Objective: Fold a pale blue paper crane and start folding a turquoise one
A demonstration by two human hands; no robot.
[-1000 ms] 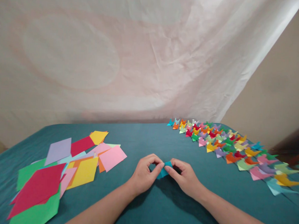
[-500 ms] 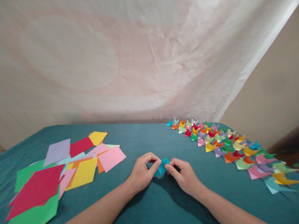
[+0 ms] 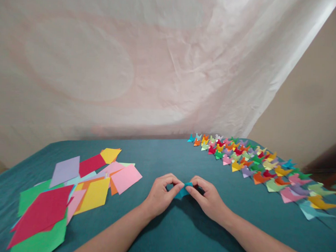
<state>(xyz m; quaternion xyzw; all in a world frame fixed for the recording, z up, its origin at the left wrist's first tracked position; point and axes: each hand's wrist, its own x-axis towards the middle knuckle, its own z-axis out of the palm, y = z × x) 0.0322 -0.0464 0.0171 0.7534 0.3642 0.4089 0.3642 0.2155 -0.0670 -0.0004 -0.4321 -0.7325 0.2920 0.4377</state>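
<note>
A small folded piece of teal-blue paper is pinched between both my hands just above the teal tablecloth, near the front middle. My left hand grips its left end with thumb and fingertips curled closed. My right hand pinches its right end in the same way. Most of the paper is hidden by my fingers.
A loose pile of flat coloured paper squares lies at the left. Rows of several small folded paper birds in many colours run along the right side towards the table's edge. A wrinkled pale cloth hangs behind the table.
The folded blue paper has turned flatter and lower between my fingertips. Both hands stay in about the same place, still pinched on it.
</note>
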